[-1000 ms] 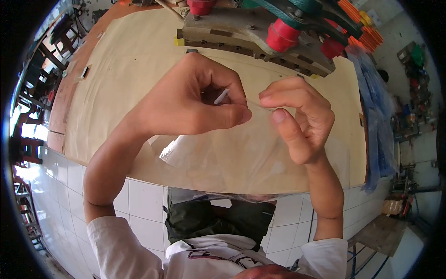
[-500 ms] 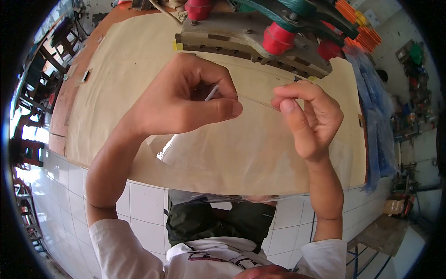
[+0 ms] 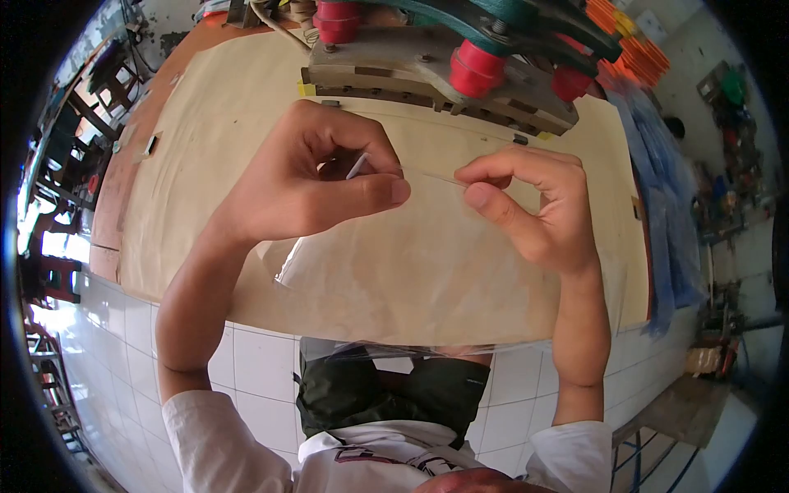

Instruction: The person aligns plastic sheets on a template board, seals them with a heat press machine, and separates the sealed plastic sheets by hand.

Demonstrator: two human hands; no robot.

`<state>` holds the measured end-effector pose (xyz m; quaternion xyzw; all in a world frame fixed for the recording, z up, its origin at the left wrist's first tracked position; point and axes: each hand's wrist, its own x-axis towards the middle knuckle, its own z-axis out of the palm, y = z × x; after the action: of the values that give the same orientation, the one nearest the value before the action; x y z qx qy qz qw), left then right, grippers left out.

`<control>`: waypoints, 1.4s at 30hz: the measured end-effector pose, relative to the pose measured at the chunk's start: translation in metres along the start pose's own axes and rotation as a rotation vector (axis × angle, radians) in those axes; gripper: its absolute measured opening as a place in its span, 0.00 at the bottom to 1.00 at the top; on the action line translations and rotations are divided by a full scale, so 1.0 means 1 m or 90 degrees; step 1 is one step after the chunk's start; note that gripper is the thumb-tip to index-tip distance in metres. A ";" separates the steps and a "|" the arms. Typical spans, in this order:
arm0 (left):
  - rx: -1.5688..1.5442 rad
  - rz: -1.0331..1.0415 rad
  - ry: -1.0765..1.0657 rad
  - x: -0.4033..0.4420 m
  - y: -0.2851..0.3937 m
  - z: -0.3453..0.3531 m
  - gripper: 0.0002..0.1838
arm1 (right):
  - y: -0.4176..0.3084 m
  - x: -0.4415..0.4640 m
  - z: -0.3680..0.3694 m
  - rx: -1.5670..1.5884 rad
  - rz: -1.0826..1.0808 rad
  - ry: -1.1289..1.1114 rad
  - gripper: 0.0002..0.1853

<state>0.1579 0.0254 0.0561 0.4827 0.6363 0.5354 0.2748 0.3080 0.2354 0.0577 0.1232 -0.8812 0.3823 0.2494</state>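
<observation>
A clear plastic sheet spreads over the brown paper on the table, its top edge raised between my two hands. My left hand is closed, thumb against forefinger, at the left end of that edge. A small white stick-like piece pokes out inside its curled fingers. On the right, my right hand has thumb and forefinger about the sheet's edge, with a slight gap showing between the tips. The film is so transparent that its exact contact with the fingers is hard to see.
Just beyond my hands stands a machine's heavy metal bar with red mounts and green arms. Brown paper covers the table. Blue plastic sheeting hangs at the right edge, with orange items behind.
Both hands have shifted slightly left, the right one more so, narrowing the gap between them. My right thumb and forefinger have parted a little.
</observation>
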 end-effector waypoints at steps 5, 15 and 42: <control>0.001 -0.003 0.001 0.001 -0.001 0.001 0.04 | 0.002 -0.004 -0.003 0.071 0.052 -0.025 0.04; -0.005 -0.003 -0.006 0.001 -0.001 0.001 0.03 | -0.004 -0.003 -0.012 0.128 0.106 -0.055 0.06; -0.007 0.033 -0.009 -0.001 -0.002 -0.002 0.03 | 0.004 -0.001 -0.043 0.124 0.092 -0.179 0.07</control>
<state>0.1561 0.0240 0.0547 0.5011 0.6187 0.5424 0.2683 0.3223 0.2696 0.0797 0.1353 -0.8727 0.4619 0.0826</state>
